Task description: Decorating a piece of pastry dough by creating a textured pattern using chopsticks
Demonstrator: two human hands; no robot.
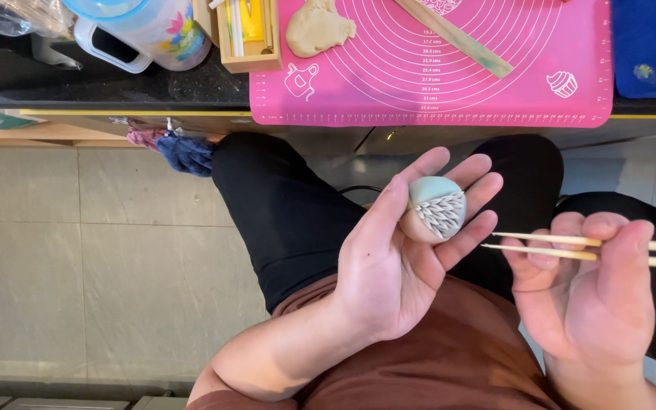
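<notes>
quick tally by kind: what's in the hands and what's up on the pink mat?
Decorated dough ball, in left hand: 1
Thin wooden sticks, in right hand: 2
Tan dough lump on pink mat: 1
Flat wooden stick on mat: 1
Total: 5

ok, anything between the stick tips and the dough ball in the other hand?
Nothing visible. The right hand holds two thin sticks whose tips point at the dough ball cupped in the left hand. Only open air lies in the small gap between them.
</notes>
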